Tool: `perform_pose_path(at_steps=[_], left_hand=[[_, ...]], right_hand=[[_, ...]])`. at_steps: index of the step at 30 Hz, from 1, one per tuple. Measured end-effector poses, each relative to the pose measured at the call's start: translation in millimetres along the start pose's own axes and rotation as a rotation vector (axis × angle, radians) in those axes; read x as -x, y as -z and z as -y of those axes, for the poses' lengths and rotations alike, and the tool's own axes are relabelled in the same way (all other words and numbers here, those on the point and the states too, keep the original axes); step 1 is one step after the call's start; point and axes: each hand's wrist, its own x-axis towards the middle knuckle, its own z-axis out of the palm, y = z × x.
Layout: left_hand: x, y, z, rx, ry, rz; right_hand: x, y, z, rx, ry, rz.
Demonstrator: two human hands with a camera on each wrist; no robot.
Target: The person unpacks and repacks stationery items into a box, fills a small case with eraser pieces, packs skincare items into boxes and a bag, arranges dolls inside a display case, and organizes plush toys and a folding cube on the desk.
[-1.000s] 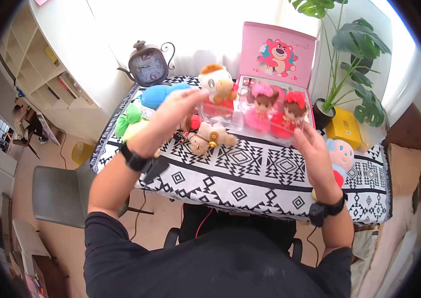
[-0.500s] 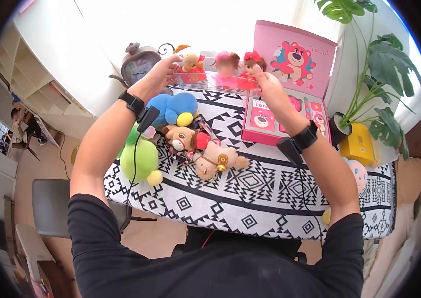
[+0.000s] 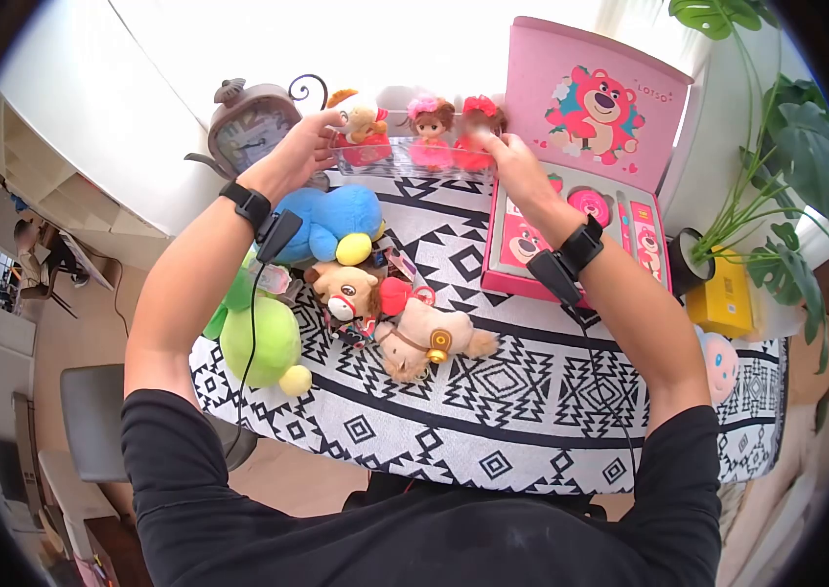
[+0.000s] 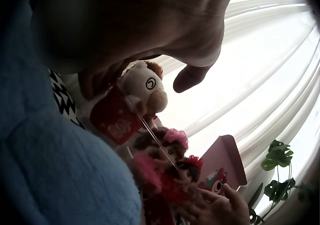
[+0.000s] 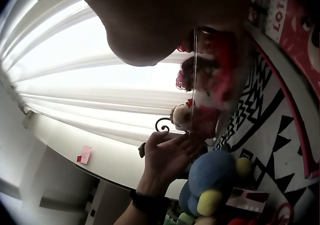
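Observation:
At the table's back stands a clear tray (image 3: 380, 162) holding a cream horse plush (image 3: 364, 122) and two dolls, one with a pink bow (image 3: 429, 119), one with a red bow (image 3: 482, 110). My left hand (image 3: 294, 157) rests its fingers on the tray's left end; in the left wrist view the left hand's (image 4: 150, 25) thumb stands apart from it. My right hand (image 3: 524, 176) touches the right end; the left wrist view shows this right hand (image 4: 222, 208) with fingers spread and thumb raised. The right wrist view shows the left hand (image 5: 167, 157) with extended fingers. Some fingertips are hidden.
An antique clock (image 3: 251, 137) stands left of the tray. Nearer lie a blue plush (image 3: 322, 220), a green plush (image 3: 260, 342) and two brown plush toys. The open pink box (image 3: 507, 284) is to the right, beside a yellow box (image 3: 723, 298) and a potted plant.
The tray with its toys has moved left and back, from in front of the pink box to beside the clock. Both hands moved with it; over the last half second it has barely shifted.

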Motion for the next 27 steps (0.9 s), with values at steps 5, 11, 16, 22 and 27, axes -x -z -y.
perform_pose_path(at_steps=[5, 11, 16, 22, 27], left_hand=[[-13.9, 5.2, 8.6, -0.021, -0.006, 0.043], [-20.7, 8.1, 18.3, 0.000, 0.003, 0.038], [-25.3, 8.7, 20.4, -0.016, 0.021, 0.056], [-36.2, -0.9, 25.5, -0.048, 0.051, 0.088], [-32.0, -9.7, 24.3, -0.089, 0.101, 0.071]], right_hand=[[-11.1, -4.5, -7.4, 0.047, 0.001, -0.014], [-11.9, -15.1, 10.4, 0.109, -0.011, 0.038], [-23.4, -14.0, 14.0, 0.121, -0.048, 0.190], [-31.1, -32.2, 23.1, -0.001, -0.219, 0.114], [-44.6, -50.1, 5.6, 0.001, -0.369, -0.028]])
